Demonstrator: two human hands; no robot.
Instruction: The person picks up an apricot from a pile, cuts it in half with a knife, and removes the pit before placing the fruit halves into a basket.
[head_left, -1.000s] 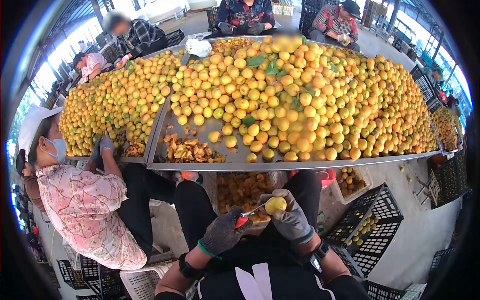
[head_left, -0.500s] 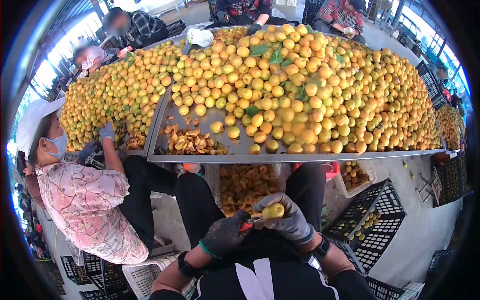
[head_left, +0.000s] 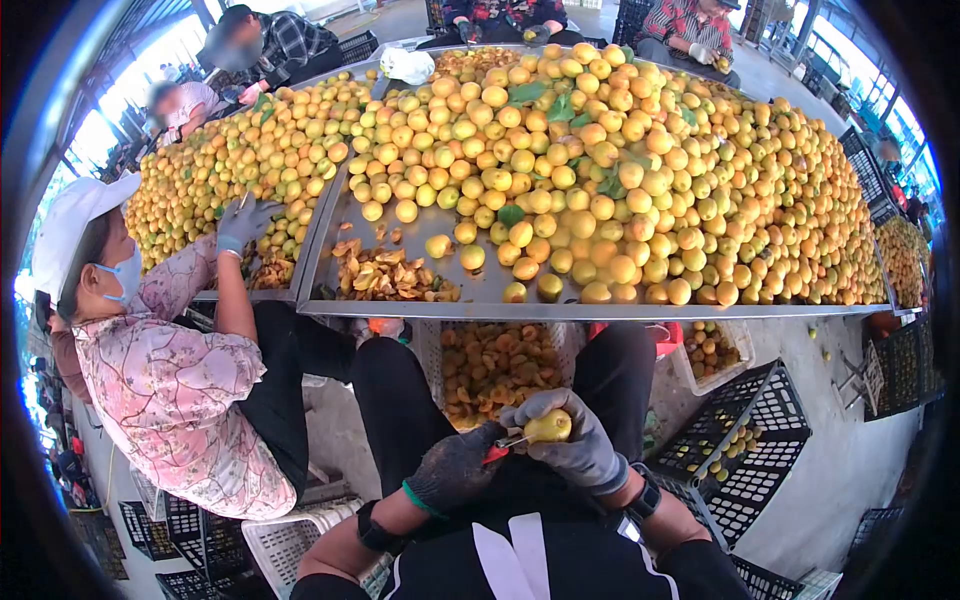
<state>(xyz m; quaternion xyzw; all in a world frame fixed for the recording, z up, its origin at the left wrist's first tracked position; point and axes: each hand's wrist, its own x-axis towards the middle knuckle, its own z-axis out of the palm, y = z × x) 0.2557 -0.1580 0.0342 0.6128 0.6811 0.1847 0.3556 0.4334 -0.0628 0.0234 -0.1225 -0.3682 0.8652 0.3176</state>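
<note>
My left hand [head_left: 455,472], in a dark glove with a green cuff, is closed on a small knife [head_left: 495,454] with a red handle. The blade points right and meets the lower left side of a yellow apricot [head_left: 549,426]. My right hand [head_left: 588,456], in a grey glove, grips that apricot from behind and from the right. Both hands are above my lap. Below the table edge, just beyond my hands, a light crate [head_left: 430,360] holds cut apricot pieces [head_left: 498,368].
A metal table [head_left: 600,313] bears a big heap of apricots [head_left: 600,180] and a small pile of cut pieces [head_left: 390,276]. A co-worker [head_left: 170,390] sits close on my left. Black crates [head_left: 745,450] stand to my right, a white crate [head_left: 290,550] at lower left.
The left co-worker's gloved hand has moved up and farther onto the heap. My hands hold nearly the same place, with the knife blade still at the apricot. My view has shifted slightly.
</note>
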